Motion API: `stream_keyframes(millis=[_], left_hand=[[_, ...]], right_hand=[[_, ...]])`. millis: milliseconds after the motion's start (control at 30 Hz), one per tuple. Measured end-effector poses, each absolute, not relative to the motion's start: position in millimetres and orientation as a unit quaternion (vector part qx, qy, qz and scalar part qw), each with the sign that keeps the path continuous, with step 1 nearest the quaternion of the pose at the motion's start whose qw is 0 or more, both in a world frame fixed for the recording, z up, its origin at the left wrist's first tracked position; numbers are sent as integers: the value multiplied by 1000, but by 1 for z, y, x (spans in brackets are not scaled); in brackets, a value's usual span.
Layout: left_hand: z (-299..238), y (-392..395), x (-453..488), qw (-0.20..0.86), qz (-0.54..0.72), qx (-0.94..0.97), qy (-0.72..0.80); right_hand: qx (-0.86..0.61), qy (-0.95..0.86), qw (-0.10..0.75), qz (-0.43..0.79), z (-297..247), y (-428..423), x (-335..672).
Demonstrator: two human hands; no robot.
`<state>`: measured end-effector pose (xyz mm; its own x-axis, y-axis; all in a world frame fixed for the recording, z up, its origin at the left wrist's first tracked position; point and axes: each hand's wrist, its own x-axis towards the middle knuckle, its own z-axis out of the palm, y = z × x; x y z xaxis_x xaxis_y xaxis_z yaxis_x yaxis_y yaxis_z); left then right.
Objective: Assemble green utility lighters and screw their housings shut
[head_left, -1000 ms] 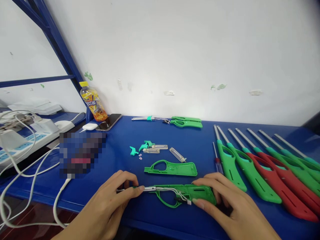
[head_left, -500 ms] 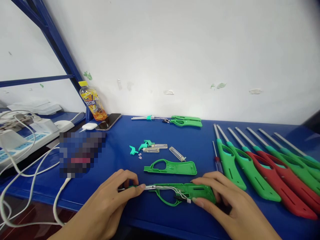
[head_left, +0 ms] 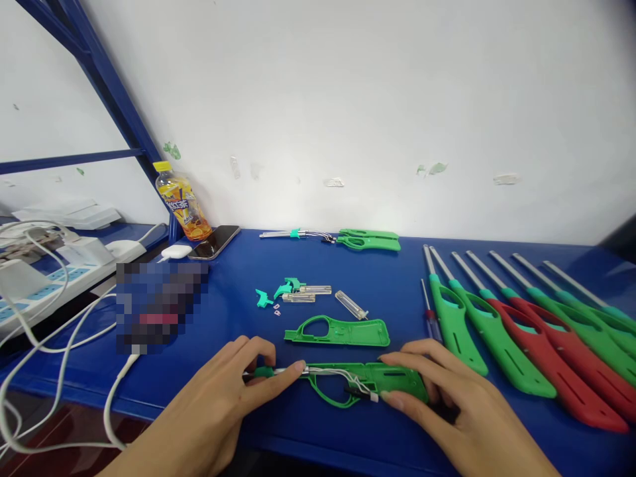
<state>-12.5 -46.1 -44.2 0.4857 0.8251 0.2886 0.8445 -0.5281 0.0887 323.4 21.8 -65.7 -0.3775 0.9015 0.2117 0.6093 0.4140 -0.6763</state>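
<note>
Below a white wall [head_left: 318,99], a blue tabletop [head_left: 387,281], with green and red long-necked lighters [head_left: 571,384] fanned side by side along its right. At the front, a right hand [head_left: 452,391], thumb and fingers clasping the wide end of a green handle half [head_left: 397,379], flat, hollow side up, just in front of and apart from a second green half [head_left: 360,332]. To the left, a left hand [head_left: 223,391], fingers curled, pinching a metal tube [head_left: 282,371] at the narrow end. Over the hollow, loose white wires [head_left: 358,383]. Farther back, clear rectangular parts [head_left: 350,305]; beside those, teal parts [head_left: 263,299]; then tiny pale pieces [head_left: 277,313].
</note>
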Motion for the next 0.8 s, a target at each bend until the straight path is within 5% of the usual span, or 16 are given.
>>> stream_keyframes(millis=[533, 800], left_hand=[[-27, -39, -9, 40, -152, -869, -470], [-31, -40, -6, 38, -168, -863, -474]], right_hand=[[-466, -802, 277, 250, -67, 23, 325], [-416, -846, 320, 89, -59, 13, 323]])
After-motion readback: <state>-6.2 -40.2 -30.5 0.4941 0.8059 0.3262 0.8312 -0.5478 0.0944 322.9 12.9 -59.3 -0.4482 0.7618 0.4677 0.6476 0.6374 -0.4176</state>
